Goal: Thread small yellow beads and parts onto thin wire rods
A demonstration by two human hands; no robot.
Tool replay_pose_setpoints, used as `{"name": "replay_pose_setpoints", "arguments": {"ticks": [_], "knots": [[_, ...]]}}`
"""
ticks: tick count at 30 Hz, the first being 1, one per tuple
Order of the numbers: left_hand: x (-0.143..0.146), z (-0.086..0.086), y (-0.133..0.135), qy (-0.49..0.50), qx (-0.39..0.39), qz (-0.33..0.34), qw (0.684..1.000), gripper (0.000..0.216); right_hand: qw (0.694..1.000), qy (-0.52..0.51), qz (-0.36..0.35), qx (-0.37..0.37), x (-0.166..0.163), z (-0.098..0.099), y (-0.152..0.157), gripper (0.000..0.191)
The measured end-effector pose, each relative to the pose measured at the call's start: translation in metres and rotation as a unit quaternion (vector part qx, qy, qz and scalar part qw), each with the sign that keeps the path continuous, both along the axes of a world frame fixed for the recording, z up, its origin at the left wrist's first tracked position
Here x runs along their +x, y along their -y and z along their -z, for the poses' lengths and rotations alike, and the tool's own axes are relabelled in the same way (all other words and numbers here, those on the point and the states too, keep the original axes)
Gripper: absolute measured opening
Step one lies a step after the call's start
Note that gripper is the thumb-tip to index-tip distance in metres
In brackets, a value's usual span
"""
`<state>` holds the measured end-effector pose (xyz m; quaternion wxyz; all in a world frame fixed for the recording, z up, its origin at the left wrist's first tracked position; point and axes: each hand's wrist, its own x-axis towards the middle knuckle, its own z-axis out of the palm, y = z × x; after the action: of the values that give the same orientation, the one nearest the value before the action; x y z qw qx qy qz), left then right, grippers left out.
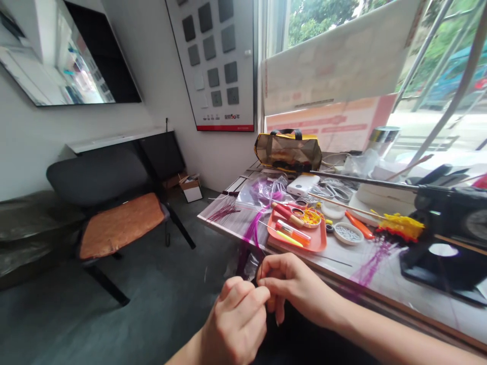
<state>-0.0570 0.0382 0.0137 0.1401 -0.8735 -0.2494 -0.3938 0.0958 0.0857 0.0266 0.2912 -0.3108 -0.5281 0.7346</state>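
Fingers curled into a loose fist, my left hand (239, 317) is in front of the table edge and meets my right hand (291, 281). The right thumb and forefinger are pinched together, with the other fingers bent below. Whatever sits between the fingertips is too small and hidden to make out. Just beyond the hands, a bundle of purple threads (251, 228) hangs over the table edge. Close by lies an orange tray (318, 242) with a red-handled tool (288, 214), a clear orange tube (293, 233) and a yellow stick (289, 239).
On the table (384, 289) are a bowl of small grey pieces (348, 233), yellow-red thread work (401, 225) on a stick, a white power bank (303, 184) and a black stand (445, 268). A tool bag (288, 152) stands behind. A chair (122, 223) is at left.
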Motion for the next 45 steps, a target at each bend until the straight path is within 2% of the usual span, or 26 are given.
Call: {"name": "replay_pose_setpoints", "arguments": {"ticks": [5, 7, 8, 9, 10, 11, 13, 14, 15, 16, 17, 20, 22, 24, 25, 26, 29, 30, 31, 33, 35, 37, 42, 43, 44, 45], "knots": [[0.003, -0.002, -0.001, 0.022, -0.042, -0.004, 0.999, 0.017, 1.0, 0.019, -0.001, 0.015, 0.0, -0.001, 0.002, 0.017], [0.005, -0.008, 0.0, 0.067, -0.126, -0.016, 0.99, 0.018, 0.995, 0.062, 0.012, 0.08, 0.003, -0.004, 0.004, 0.011], [0.006, -0.011, 0.0, 0.106, -0.2, -0.028, 0.974, 0.018, 0.984, 0.099, 0.021, 0.147, 0.005, -0.006, 0.006, 0.008], [0.007, -0.014, -0.001, 0.157, -0.3, -0.042, 0.94, 0.016, 0.96, 0.14, 0.028, 0.24, 0.008, -0.008, 0.007, 0.009], [0.007, -0.017, -0.002, 0.217, -0.41, -0.052, 0.884, 0.014, 0.919, 0.175, 0.027, 0.354, 0.012, -0.009, 0.009, 0.013], [0.008, -0.019, -0.003, 0.282, -0.516, -0.055, 0.807, 0.013, 0.856, 0.198, 0.017, 0.477, 0.015, -0.01, 0.009, 0.016], [0.009, -0.022, -0.007, 0.402, -0.671, -0.039, 0.622, 0.009, 0.7, 0.2, -0.018, 0.685, 0.021, -0.01, 0.009, 0.019], [0.009, -0.022, -0.008, 0.444, -0.712, -0.027, 0.543, 0.008, 0.631, 0.187, -0.032, 0.753, 0.024, -0.01, 0.009, 0.019], [0.01, -0.022, -0.009, 0.472, -0.735, -0.016, 0.486, 0.008, 0.576, 0.172, -0.037, 0.798, 0.026, -0.01, 0.008, 0.018], [0.011, -0.021, -0.01, 0.488, -0.747, -0.01, 0.45, 0.007, 0.539, 0.162, -0.036, 0.826, 0.027, -0.009, 0.007, 0.017], [0.012, -0.02, -0.01, 0.497, -0.754, -0.006, 0.43, 0.007, 0.517, 0.154, -0.029, 0.841, 0.028, -0.009, 0.006, 0.016], [0.014, -0.018, -0.009, 0.51, -0.755, -0.002, 0.413, 0.007, 0.491, 0.141, -0.017, 0.86, 0.029, -0.009, 0.005, 0.02], [0.015, -0.016, -0.008, 0.518, -0.753, 0.001, 0.406, 0.009, 0.494, 0.147, -0.013, 0.857, 0.029, -0.008, 0.005, 0.024], [0.015, -0.015, -0.007, 0.518, -0.743, 0.0, 0.424, 0.01, 0.531, 0.16, -0.013, 0.832, 0.027, -0.006, 0.006, 0.029], [0.015, -0.015, -0.005, 0.507, -0.729, -0.005, 0.46, 0.01, 0.566, 0.17, -0.015, 0.807, 0.026, -0.005, 0.006, 0.031], [0.014, -0.015, -0.004, 0.485, -0.707, -0.012, 0.514, 0.011, 0.61, 0.178, -0.014, 0.772, 0.025, -0.004, 0.006, 0.034], [0.014, -0.016, 0.001, 0.377, -0.598, -0.045, 0.706, 0.015, 0.759, 0.2, 0.009, 0.619, 0.021, -0.003, 0.008, 0.031], [0.014, -0.017, 0.003, 0.346, -0.562, -0.058, 0.749, 0.017, 0.801, 0.203, 0.019, 0.563, 0.019, -0.004, 0.008, 0.027], [0.014, -0.017, 0.004, 0.322, -0.532, -0.071, 0.78, 0.017, 0.834, 0.206, 0.026, 0.511, 0.017, -0.006, 0.009, 0.022], [0.015, -0.017, 0.005, 0.294, -0.494, -0.093, 0.813, 0.017, 0.879, 0.208, 0.03, 0.429, 0.015, -0.01, 0.01, 0.015], [0.016, -0.017, 0.005, 0.287, -0.49, -0.096, 0.818, 0.017, 0.897, 0.206, 0.032, 0.39, 0.015, -0.012, 0.01, 0.014], [0.016, -0.016, 0.003, 0.309, -0.525, -0.078, 0.79, 0.019, 0.899, 0.196, 0.027, 0.392, 0.015, -0.013, 0.01, 0.015], [0.017, -0.017, -0.001, 0.402, -0.656, -0.004, 0.639, 0.02, 0.891, 0.162, 0.004, 0.424, 0.016, -0.01, 0.007, 0.02], [0.018, -0.017, -0.001, 0.41, -0.663, -0.001, 0.626, 0.02, 0.895, 0.16, 0.008, 0.416, 0.016, -0.009, 0.007, 0.019], [0.018, -0.018, -0.001, 0.41, -0.66, -0.005, 0.63, 0.02, 0.901, 0.16, 0.013, 0.402, 0.015, -0.009, 0.007, 0.018], [0.019, -0.019, 0.0, 0.401, -0.645, -0.017, 0.65, 0.019, 0.91, 0.16, 0.02, 0.383, 0.014, -0.009, 0.007, 0.017]]}}
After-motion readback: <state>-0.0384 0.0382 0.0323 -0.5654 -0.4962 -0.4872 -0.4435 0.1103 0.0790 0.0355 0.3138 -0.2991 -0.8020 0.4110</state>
